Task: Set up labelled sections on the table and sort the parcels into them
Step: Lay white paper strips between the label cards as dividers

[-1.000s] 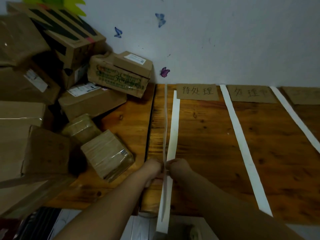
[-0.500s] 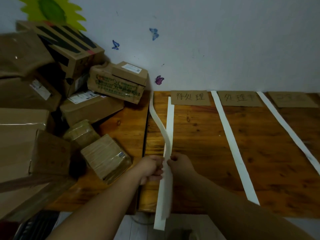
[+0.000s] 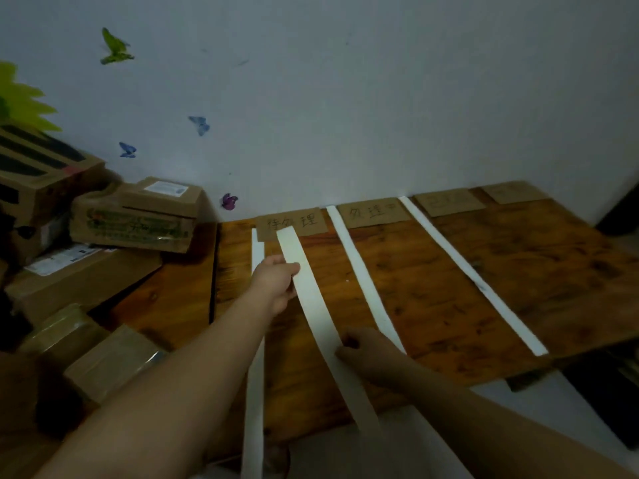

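Wooden table (image 3: 449, 288), fingers (image 3: 289, 268) pinching paper strip (image 3: 316, 305)

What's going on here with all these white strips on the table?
A person is marking out sections on a wooden table. Both hands hold one loose white strip: the left hand pinches it near its far end, the right hand grips it closer in. Other strips lie flat across the table, with cardboard labels along the back edge. The parcels sit piled at the left, unsorted.
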`<state>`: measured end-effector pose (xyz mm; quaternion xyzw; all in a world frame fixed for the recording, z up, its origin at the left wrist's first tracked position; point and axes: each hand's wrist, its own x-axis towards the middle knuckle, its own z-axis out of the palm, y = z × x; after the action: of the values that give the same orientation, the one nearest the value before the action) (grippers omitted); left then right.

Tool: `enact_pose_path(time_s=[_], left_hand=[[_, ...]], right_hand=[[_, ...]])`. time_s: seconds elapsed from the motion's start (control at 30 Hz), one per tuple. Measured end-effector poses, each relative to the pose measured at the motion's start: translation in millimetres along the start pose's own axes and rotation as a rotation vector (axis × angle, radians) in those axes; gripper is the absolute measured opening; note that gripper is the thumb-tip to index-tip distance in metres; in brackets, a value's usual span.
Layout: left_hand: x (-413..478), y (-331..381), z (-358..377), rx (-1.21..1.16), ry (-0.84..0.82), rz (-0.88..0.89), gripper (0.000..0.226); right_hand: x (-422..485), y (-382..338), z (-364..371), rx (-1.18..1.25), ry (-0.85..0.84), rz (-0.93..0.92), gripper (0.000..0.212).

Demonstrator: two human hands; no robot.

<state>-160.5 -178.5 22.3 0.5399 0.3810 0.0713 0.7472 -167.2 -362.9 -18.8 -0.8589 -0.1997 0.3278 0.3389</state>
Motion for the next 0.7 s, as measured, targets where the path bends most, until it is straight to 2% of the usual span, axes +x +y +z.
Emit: enact_pose_path(time_s=[0.17, 0.4, 0.63, 0.7], left_hand=[[-15, -5, 110, 0.072, -0.109, 0.029, 0.03], [-8, 2, 254, 0.139, -0.14, 0.15, 0.031], [11, 4, 383, 0.263, -0.232, 0.234, 0.038], [24, 5, 416, 0.301, -0.246, 0.253, 0.037]], right_hand=[[-11, 40, -80, 0.07, 0.222, -0.029, 0.009], [-31, 143, -195, -0.03, 0.222, 0.029, 0.022], [-29, 217, -282, 0.01, 0.319, 0.099, 0.004], [-19, 232, -304, 0.024, 0.33, 0.129, 0.011]])
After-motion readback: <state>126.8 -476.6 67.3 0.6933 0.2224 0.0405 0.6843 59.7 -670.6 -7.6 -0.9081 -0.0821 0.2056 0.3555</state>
